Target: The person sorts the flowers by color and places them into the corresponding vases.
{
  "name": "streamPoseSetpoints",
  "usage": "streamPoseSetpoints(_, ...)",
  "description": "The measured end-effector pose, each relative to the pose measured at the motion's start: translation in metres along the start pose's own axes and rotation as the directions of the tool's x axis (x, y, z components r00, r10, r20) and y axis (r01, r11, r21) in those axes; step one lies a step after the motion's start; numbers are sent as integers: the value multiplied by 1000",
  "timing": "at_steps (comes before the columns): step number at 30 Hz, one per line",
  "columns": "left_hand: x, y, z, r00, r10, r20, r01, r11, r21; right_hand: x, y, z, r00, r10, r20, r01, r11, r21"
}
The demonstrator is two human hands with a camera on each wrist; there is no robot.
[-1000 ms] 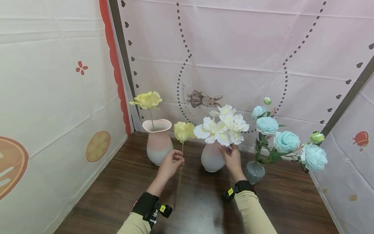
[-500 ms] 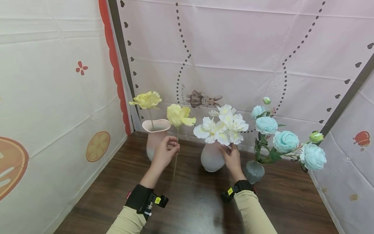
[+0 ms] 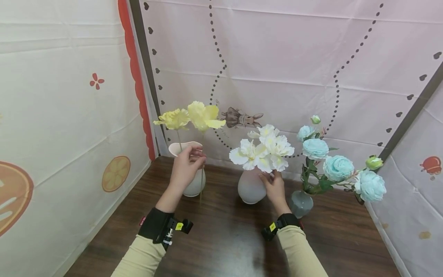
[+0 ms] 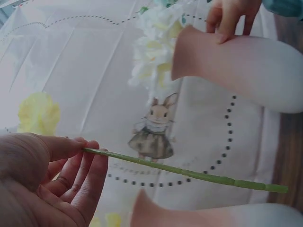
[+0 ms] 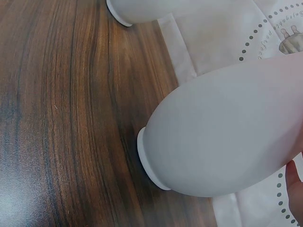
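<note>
My left hand (image 3: pixel 184 167) pinches the green stem (image 4: pixel 189 173) of a yellow artificial flower (image 3: pixel 204 115) between thumb and fingertips. It is in front of the left pink-and-white vase (image 3: pixel 195 186), hiding part of its rim. The stem's lower end hangs outside that vase, in front of it. Another yellow flower (image 3: pixel 173 119) stands in the left vase. My right hand (image 3: pixel 275 188) holds the neck of the middle vase (image 3: pixel 251 189) from its right side, seen also in the left wrist view. White flowers (image 3: pixel 264 148) fill that vase's mouth, and its base (image 5: pixel 151 165) rests on the table.
Right of my right hand stands a small grey-blue glass vase (image 3: pixel 302 204) with pale blue flowers (image 3: pixel 339 168) leaning rightward. Printed cloth (image 3: pixel 294 57) hangs behind and at both sides of the dark wooden table (image 3: pixel 221 238).
My left hand has moved left and upward with the yellow flower, from between the two pink-and-white vases to the left one. My right hand has stayed at the middle vase.
</note>
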State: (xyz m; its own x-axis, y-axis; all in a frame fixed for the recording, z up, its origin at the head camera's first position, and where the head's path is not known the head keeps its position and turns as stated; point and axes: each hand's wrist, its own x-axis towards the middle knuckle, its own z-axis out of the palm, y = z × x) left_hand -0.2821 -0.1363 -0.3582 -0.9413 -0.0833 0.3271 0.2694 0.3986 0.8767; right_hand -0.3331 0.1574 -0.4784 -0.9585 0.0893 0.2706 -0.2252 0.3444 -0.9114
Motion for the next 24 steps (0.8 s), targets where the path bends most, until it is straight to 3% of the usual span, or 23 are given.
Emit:
streamPoseSetpoints(10, 16, 23, -19, 992, 119, -44, -116, 992, 49, 1, 3, 0, 999, -33, -4, 33, 999, 17)
streamPoseSetpoints(16, 26, 31, -29, 986, 146, -84, -148, 989, -11, 1, 2, 0, 1000, -24, 1, 24, 1000, 13)
streamPoseSetpoints(24, 36, 33, -38, 960, 204, -193, -207, 978, 6, 1, 3, 1, 1000, -17, 2, 17, 1000, 21)
